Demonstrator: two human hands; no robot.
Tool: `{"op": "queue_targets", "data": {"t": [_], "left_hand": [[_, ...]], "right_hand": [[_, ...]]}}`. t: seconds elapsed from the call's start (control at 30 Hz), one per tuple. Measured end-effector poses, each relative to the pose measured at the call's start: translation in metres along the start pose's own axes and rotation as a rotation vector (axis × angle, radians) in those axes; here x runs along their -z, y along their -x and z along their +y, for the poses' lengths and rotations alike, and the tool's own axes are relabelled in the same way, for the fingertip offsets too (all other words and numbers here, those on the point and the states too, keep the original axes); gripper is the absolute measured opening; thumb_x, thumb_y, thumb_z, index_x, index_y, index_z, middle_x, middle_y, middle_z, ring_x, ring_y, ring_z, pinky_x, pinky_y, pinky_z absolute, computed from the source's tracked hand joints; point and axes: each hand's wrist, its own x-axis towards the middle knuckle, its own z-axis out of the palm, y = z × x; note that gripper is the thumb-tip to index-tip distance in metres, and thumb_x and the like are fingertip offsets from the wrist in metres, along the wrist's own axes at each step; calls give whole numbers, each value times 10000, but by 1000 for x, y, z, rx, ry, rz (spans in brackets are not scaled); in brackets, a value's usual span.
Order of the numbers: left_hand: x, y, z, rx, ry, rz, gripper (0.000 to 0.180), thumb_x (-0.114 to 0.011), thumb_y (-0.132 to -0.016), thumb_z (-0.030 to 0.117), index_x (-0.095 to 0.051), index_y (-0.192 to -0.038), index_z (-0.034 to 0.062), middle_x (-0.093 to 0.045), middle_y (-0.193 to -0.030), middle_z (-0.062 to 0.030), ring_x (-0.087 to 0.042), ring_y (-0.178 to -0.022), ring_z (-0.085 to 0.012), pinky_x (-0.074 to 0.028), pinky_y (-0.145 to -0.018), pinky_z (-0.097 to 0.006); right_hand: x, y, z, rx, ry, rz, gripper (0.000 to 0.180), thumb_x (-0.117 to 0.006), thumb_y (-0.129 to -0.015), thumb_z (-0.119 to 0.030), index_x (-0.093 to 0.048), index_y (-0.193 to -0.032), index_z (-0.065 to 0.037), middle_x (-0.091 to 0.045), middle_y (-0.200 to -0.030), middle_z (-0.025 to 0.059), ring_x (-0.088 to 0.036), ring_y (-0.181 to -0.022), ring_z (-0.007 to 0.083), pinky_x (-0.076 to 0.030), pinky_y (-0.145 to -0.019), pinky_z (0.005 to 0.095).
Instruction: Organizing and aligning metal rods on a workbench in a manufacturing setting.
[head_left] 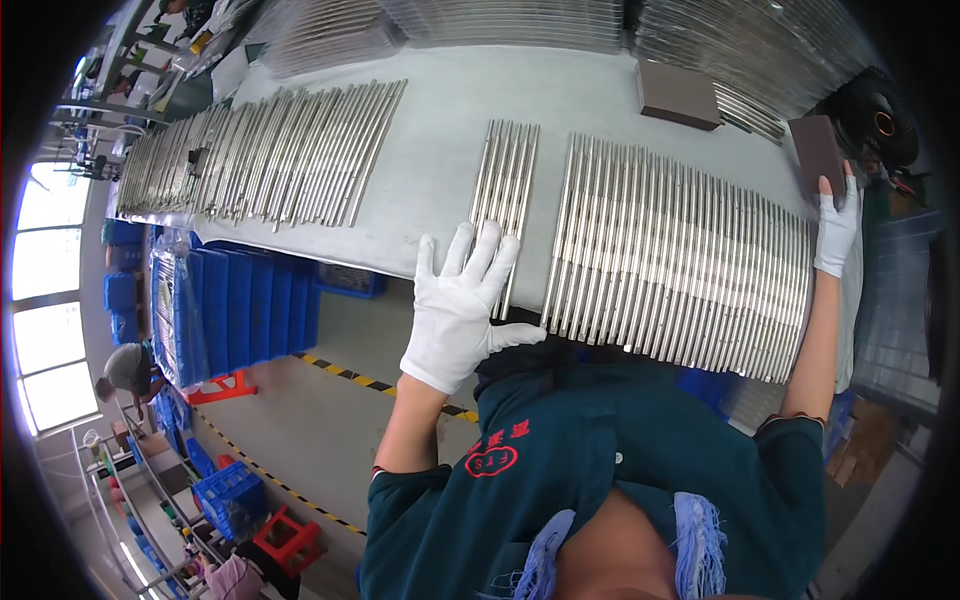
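Three groups of slim metal rods lay across the grey worktable, and reading from the left, the first was a long fanned spread of rods well apart from both hands, with stacked blue plastic crates showing below the table's near edge. Next came a small batch of rods — only a handful, lying parallel and close together. The left hand, in a white cotton glove, lay flat and wide open at the near ends of this batch, fingers spread, fingertips touching the rods and gripping nothing. Just beside it to the right sat the wide row of rods, packed side by side in one layer and reaching to the table's near edge. At the far right end of that row the right hand, also gloved, was closed around a dark brown block, thumb and fingers pinching its lower part, the block held against the outermost rod. A second brown block rested on the table further back, untouched. Judging from this, the work looked like squaring up the rows — done well, the flat palm would press evenly so no rod rolled or rode over its neighbour, and the block would stay square to the rods, so the row would close up without skewing.
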Motion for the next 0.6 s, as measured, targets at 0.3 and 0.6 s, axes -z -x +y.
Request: {"op": "queue_targets", "data": {"t": [0.3, 0.6], "left_hand": [[0, -8, 29, -149, 146, -61, 1086, -669, -610, 740, -472, -1436, 63, -490, -1454, -143, -423, -1356, -400, -279, -1098, -657], [4, 6, 2, -21, -30, -60, 1065, -507, -699, 840, -495, -1422, 58, -476, -1452, -205, -418, -1344, -429, -257, -1090, -658]], "right_hand": [[-4, 1, -7, -5, 5, 4, 557, -699, -953, -234, -492, -1447, -82, -551, -1371, 109, -558, -1217, 187, -426, -1042, 298], [-5, 2, -10, -6, -24, 23, 577, -697, -953, -242, -478, -1463, -84, -539, -1400, 119, -534, -1252, 189, -408, -1064, 304]]}}
